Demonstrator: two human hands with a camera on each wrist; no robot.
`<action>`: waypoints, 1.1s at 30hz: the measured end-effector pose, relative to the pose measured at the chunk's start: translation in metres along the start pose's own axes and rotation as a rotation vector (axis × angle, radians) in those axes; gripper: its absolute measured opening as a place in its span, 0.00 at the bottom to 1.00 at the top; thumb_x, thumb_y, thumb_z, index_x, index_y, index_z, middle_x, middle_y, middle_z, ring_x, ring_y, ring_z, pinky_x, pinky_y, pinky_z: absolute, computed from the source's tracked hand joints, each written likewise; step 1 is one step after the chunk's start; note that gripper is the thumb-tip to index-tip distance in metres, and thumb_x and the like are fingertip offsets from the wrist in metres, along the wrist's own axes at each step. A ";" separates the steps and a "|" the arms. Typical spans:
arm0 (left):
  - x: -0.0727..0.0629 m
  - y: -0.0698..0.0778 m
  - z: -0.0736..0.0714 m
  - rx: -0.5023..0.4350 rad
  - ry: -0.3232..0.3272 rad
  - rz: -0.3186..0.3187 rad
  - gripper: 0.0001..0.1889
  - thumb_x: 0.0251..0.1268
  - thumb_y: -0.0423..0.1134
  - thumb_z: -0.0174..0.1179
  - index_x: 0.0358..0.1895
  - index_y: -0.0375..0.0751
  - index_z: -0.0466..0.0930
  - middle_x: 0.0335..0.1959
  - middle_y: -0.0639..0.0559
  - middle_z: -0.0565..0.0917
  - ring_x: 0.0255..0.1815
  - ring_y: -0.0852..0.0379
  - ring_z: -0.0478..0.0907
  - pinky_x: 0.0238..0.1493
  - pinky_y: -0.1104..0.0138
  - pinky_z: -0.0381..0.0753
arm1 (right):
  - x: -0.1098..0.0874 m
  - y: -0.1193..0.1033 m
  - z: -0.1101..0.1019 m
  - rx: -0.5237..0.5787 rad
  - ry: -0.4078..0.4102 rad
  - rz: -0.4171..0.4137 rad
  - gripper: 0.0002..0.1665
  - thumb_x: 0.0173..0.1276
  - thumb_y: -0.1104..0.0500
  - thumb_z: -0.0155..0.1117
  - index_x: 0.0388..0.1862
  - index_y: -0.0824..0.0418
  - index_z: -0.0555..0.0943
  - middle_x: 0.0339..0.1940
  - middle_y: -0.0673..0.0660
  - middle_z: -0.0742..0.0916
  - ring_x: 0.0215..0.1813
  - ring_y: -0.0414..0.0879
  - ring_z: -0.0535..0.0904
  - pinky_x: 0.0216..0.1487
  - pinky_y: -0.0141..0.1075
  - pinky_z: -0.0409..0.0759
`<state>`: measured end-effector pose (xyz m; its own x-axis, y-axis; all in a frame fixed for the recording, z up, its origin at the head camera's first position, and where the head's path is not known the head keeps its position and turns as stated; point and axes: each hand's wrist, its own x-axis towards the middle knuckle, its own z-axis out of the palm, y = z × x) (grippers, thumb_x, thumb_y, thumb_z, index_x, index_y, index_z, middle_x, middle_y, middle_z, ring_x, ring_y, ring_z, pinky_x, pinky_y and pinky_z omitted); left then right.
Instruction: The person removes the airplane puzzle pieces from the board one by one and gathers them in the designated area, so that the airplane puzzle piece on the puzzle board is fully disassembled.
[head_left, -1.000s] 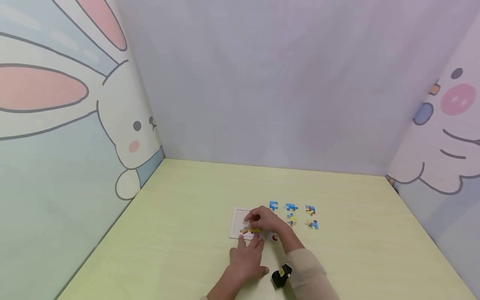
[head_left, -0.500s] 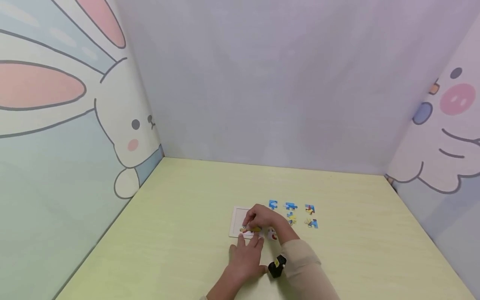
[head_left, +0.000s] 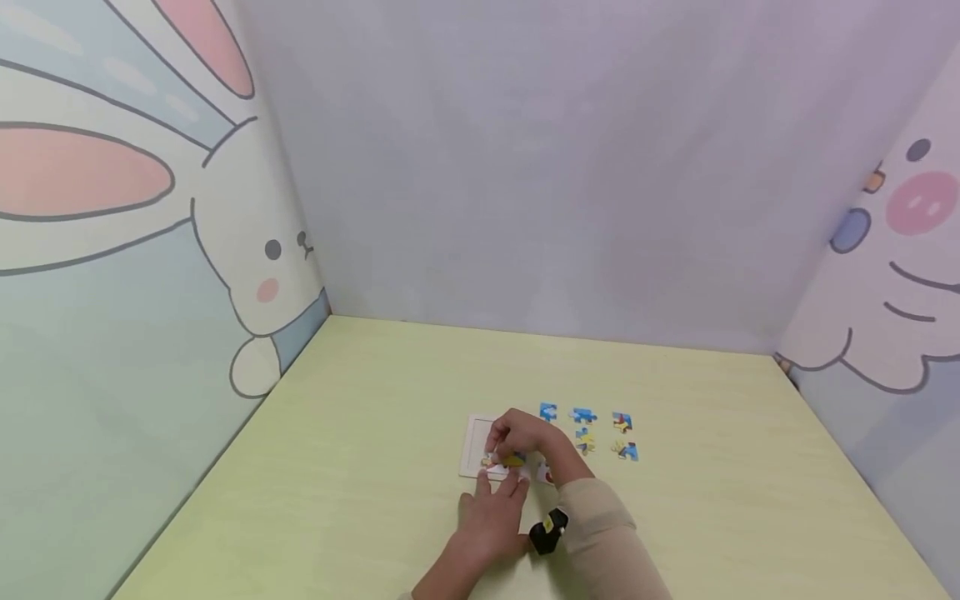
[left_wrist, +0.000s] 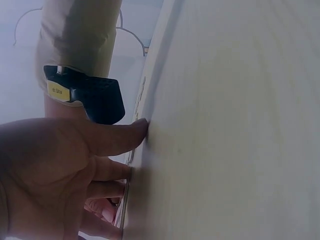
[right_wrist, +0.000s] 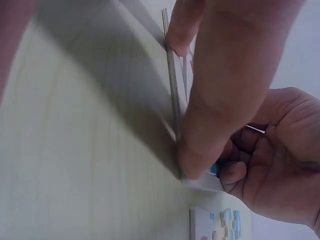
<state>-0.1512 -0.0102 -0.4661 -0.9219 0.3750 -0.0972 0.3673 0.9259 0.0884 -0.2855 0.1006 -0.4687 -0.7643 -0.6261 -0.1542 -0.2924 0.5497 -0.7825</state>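
A white puzzle tray (head_left: 467,450) lies flat near the middle of the table. My left hand (head_left: 491,518) has its fingers straight, with the tips resting on the tray's near edge; the right wrist view shows these fingertips (right_wrist: 192,162) on the rim. Bent over the tray from the right, my right hand (head_left: 521,432) pinches a yellow and blue puzzle piece (head_left: 514,459) low inside the frame. Its fingers are curled, and they hide part of the piece. Another piece with red and white (head_left: 490,462) lies to its left in the tray.
Several loose pieces lie right of the tray, including a blue one (head_left: 582,415) and a yellow one (head_left: 585,441). A white piece with red (head_left: 545,473) sits beside the tray. A black wrist camera (head_left: 549,532) is strapped to my right arm. A curtain (head_left: 540,183) stands behind the table.
The yellow and blue piece under my right fingers has turned slightly, showing more of its surface. My right forearm has shifted a little left. My left hand stays on the tray's edge.
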 end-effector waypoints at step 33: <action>0.000 -0.001 -0.002 0.000 0.008 0.006 0.39 0.46 0.61 0.66 0.63 0.48 0.71 0.64 0.55 0.68 0.62 0.35 0.61 0.38 0.46 0.73 | -0.004 0.000 0.000 0.058 -0.034 -0.055 0.03 0.58 0.65 0.65 0.30 0.65 0.81 0.23 0.48 0.81 0.25 0.41 0.72 0.30 0.32 0.72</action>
<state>-0.1516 -0.0109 -0.4639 -0.9206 0.3802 -0.0892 0.3729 0.9236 0.0888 -0.2830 0.1033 -0.4681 -0.7277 -0.6735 -0.1299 -0.2989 0.4819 -0.8237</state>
